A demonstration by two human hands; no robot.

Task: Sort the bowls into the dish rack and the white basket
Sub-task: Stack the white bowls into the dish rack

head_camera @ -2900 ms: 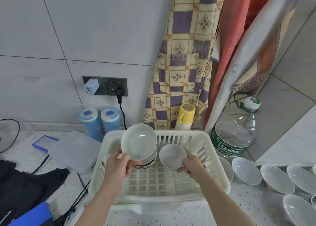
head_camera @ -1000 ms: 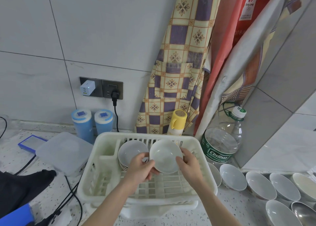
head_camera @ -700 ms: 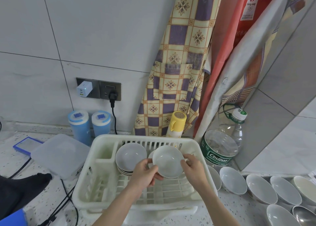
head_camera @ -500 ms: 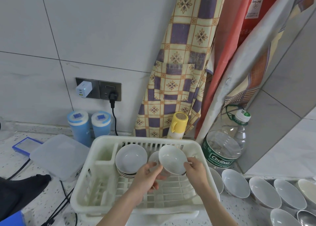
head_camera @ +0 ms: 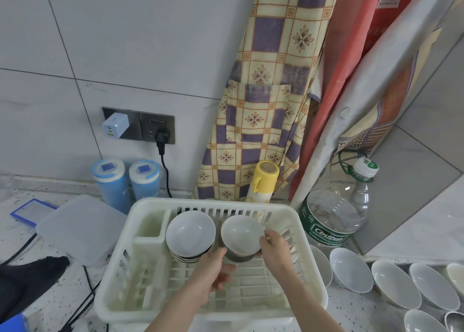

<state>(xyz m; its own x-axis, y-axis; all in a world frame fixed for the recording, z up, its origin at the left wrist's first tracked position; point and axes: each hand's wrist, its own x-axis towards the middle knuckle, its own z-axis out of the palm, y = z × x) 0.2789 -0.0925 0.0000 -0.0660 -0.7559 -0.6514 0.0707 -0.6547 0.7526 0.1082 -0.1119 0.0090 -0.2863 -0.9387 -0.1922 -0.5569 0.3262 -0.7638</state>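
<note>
Both hands on one bowl over the dish rack: right hand pinches its rim, left hand cups underneath. The water jug beside reads "Cestbon".

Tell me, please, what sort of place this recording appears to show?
Most likely a home kitchen counter: a white dish rack holding bowls sits on a speckled worktop, a patterned apron hangs against the tiled wall, and more bowls wait alongside.

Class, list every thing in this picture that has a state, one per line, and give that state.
dish rack: holds bowls
stack of bowls: tilted in the rack
single bowl: gripped by both hands
left hand: touches the bowl's base
right hand: fingers on the bowl's rim
black plug: plugged in
water bottle: capped, lying tilted
row of bowls: unsorted on the counter
</note>
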